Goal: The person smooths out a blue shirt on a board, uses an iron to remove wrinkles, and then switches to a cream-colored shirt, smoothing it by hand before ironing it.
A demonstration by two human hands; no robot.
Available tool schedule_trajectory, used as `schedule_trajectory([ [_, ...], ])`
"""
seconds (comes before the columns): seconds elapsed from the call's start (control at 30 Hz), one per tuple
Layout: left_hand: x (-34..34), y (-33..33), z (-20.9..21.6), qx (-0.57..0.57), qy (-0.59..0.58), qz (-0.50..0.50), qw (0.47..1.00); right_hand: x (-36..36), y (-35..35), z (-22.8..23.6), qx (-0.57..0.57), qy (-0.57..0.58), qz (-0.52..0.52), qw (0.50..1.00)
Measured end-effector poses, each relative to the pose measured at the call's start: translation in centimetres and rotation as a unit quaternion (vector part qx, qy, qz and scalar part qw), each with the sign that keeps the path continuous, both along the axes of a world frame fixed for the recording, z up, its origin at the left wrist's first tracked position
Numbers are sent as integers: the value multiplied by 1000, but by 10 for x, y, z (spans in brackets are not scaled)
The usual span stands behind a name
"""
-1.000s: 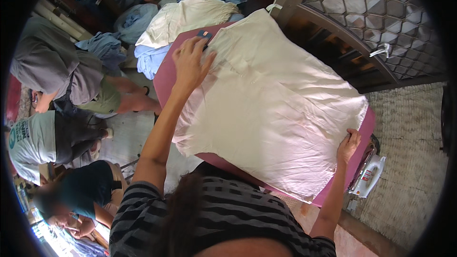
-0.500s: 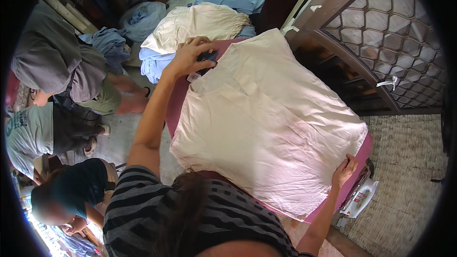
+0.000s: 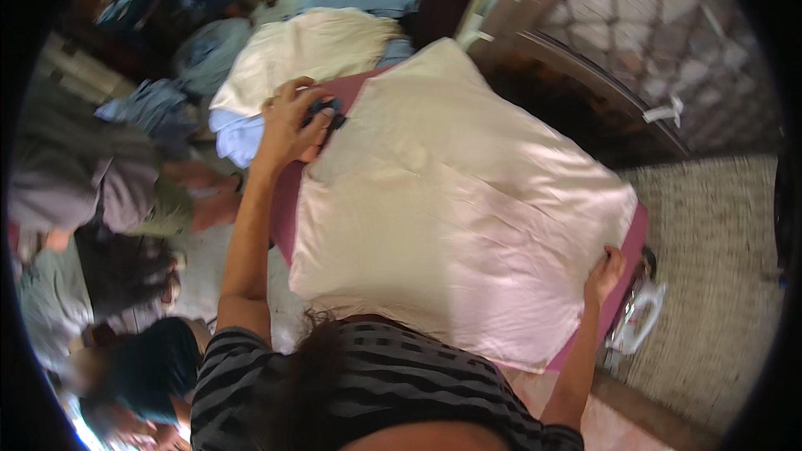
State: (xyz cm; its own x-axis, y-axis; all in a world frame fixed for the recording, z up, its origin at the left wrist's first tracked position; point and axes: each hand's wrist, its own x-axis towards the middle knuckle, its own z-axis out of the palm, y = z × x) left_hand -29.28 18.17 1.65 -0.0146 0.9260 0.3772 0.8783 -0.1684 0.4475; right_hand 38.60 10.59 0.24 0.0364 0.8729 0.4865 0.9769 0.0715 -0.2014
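Observation:
A cream garment (image 3: 393, 192) lies spread over a pink-covered ironing board (image 3: 286, 209), its surface lightly wrinkled. At the board's far left, beside the garment's edge, my left hand (image 3: 288, 125) is closed around a small dark-blue and black object (image 3: 324, 108). Blur and my fingers hide what kind of thing it is. Down on the right, my right hand (image 3: 603, 277) rests at the garment's hem with its fingers extended. Just past that hand, a white-handled iron (image 3: 639, 317) stands at the board's right end.
Cream cloth (image 3: 305, 46) is heaped beyond the board, over pale blue cloth (image 3: 238, 135). A metal lattice door (image 3: 622, 25) stands at the far right, above a woven mat (image 3: 710, 267). Several people are on the left, one in a grey shirt (image 3: 79, 150).
The whole view has shifted and blurred, so the board sits further left. The object in my left hand shows less of its label side. My right hand stays at the hem.

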Motion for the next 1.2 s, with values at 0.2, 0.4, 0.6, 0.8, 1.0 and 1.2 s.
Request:
schedule_trajectory([
  [0.2, 10, 28, -29, 35, 37, 30, 998, -10, 27, -1, 18, 77, 19, 997],
  [0.4, -28, 4, -40, 76, -69, 28, 994, 65, -13, -19, 87, 477, -79, 871],
  [0.6, 6, -100, -29, 20, 98, 9, 995, 1, -110, -12, 41, 96, -77, 992],
  [0.8, 190, -119, 18, 55, 58, -60, 995, -18, -173, -12, -15, 100, -149, 984],
  [1.0, 249, -127, -21, -70, 180, -5, 981, -30, -217, -9, -85, 138, -128, 978],
  [1.2, 231, -141, -39, -74, 165, 78, 981, -12, -234, -19, -86, 111, -47, 989],
])
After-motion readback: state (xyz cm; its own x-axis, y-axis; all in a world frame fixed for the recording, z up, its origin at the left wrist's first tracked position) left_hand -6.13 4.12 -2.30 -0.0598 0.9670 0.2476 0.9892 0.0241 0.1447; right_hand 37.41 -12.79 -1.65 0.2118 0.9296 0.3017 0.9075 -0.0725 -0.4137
